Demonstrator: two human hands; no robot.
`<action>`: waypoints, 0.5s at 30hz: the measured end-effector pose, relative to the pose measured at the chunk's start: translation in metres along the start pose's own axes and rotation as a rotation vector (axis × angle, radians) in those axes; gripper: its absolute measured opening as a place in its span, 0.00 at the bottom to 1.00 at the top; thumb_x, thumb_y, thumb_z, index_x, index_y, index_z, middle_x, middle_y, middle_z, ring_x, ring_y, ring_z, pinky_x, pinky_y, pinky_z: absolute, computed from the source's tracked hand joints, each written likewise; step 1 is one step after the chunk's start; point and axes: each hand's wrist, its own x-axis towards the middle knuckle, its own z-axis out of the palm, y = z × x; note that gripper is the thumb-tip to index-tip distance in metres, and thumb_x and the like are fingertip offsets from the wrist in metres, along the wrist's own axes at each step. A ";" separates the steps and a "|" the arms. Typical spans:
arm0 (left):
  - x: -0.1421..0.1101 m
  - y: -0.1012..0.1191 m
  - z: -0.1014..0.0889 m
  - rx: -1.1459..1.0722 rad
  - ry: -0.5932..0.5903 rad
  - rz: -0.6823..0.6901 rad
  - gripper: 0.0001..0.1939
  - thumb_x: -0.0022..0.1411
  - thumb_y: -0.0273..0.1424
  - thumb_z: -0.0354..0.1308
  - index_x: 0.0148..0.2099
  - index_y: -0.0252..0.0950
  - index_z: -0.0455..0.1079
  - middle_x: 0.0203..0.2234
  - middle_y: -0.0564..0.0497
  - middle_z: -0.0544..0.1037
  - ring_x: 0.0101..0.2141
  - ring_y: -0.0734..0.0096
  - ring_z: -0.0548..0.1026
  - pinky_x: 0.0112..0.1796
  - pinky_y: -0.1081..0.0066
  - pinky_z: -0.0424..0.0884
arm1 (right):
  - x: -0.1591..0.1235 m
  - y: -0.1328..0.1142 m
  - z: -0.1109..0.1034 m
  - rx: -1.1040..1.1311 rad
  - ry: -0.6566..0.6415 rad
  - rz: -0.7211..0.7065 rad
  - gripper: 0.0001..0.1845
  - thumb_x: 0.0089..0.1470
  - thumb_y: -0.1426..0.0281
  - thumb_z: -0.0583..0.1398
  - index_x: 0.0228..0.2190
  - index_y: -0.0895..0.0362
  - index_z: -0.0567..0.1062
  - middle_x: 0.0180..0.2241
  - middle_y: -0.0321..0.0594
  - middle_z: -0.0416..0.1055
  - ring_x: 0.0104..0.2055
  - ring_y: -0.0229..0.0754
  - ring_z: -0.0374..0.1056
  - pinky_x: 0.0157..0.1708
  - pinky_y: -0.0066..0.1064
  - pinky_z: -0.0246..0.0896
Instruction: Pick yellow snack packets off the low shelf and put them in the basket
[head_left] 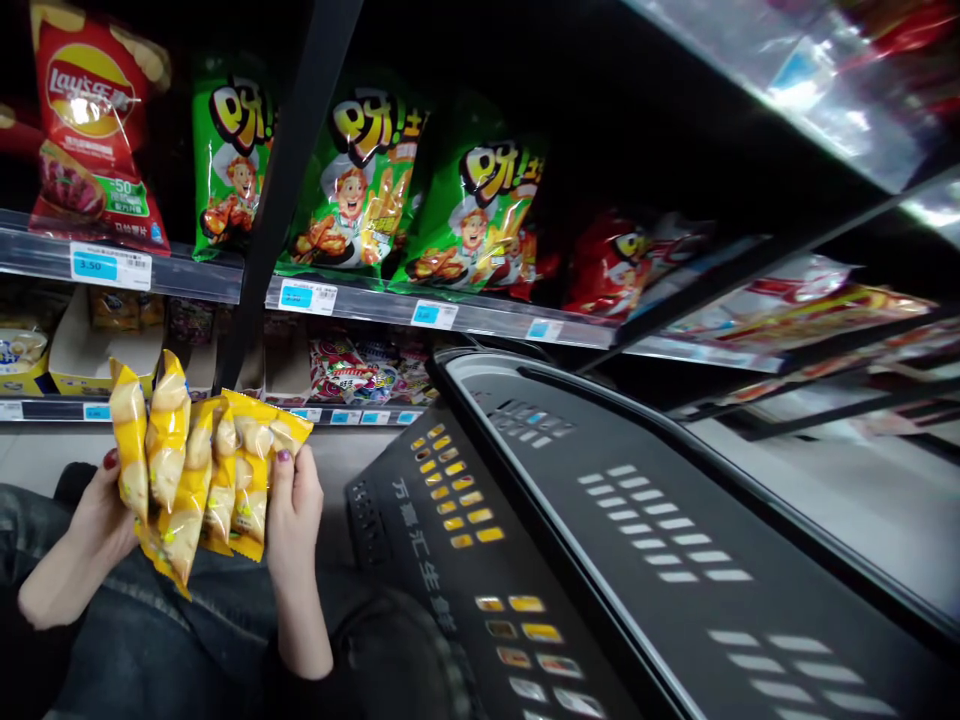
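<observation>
Between my two hands is a bunch of several small yellow snack packets (195, 465), standing side by side above my lap. My left hand (105, 510) is closed round the left end of the bunch, its fingers partly hidden behind the packets. At the right end, my right hand (296, 500) grips the packets with its thumb on the front; the other fingers are out of sight behind them. A dark grey shopping basket (637, 520) stands close to the right of my knees, apart from both hands. Yellow items show through the slots in its side.
Ahead, a shelf edge (187, 275) carries a red chip bag (97, 130) and green snack bags (352, 190). On the low shelf are open cardboard boxes (105, 355) and small candy packs (337, 370). A black upright post (289, 170) divides the shelving. More shelves recede rightward, blurred.
</observation>
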 end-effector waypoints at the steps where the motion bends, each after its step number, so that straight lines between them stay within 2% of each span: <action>1: 0.000 0.000 -0.001 0.003 0.050 -0.035 0.08 0.38 0.29 0.69 0.27 0.38 0.75 0.24 0.56 0.81 0.28 0.61 0.79 0.39 0.68 0.75 | 0.000 0.001 0.000 0.018 -0.006 -0.009 0.14 0.60 0.62 0.46 0.28 0.55 0.62 0.23 0.32 0.62 0.27 0.36 0.59 0.26 0.26 0.52; 4: -0.002 0.001 -0.002 0.030 0.160 -0.145 0.04 0.42 0.26 0.63 0.26 0.38 0.76 0.23 0.54 0.81 0.26 0.62 0.79 0.30 0.70 0.76 | 0.001 0.004 0.001 0.041 -0.045 -0.027 0.13 0.60 0.62 0.47 0.27 0.55 0.62 0.24 0.32 0.62 0.26 0.36 0.58 0.26 0.25 0.52; 6: -0.003 0.001 -0.002 0.029 0.149 -0.206 0.06 0.40 0.24 0.64 0.26 0.36 0.76 0.23 0.53 0.81 0.25 0.63 0.78 0.27 0.72 0.76 | 0.002 0.004 0.001 0.044 -0.076 -0.035 0.13 0.59 0.62 0.47 0.26 0.55 0.61 0.23 0.32 0.62 0.25 0.35 0.58 0.26 0.25 0.52; 10: -0.005 -0.005 0.002 0.004 0.069 -0.315 0.12 0.35 0.27 0.69 0.28 0.34 0.76 0.24 0.51 0.81 0.24 0.63 0.78 0.28 0.73 0.76 | 0.002 0.003 0.002 0.066 -0.105 -0.020 0.14 0.59 0.61 0.48 0.25 0.54 0.60 0.22 0.31 0.61 0.24 0.35 0.57 0.25 0.25 0.52; 12: -0.006 -0.011 0.005 0.006 0.096 -0.335 0.15 0.34 0.31 0.71 0.29 0.35 0.76 0.24 0.52 0.81 0.25 0.63 0.78 0.29 0.71 0.77 | 0.001 0.003 0.002 0.120 -0.112 0.023 0.13 0.58 0.60 0.48 0.26 0.54 0.61 0.23 0.32 0.63 0.26 0.36 0.59 0.26 0.26 0.54; 15: -0.007 -0.022 0.009 0.006 0.200 -0.307 0.19 0.28 0.33 0.73 0.29 0.37 0.76 0.23 0.54 0.80 0.26 0.64 0.78 0.30 0.72 0.76 | 0.000 0.006 0.002 0.261 -0.167 0.105 0.13 0.57 0.58 0.50 0.31 0.54 0.64 0.28 0.35 0.67 0.32 0.39 0.64 0.32 0.28 0.58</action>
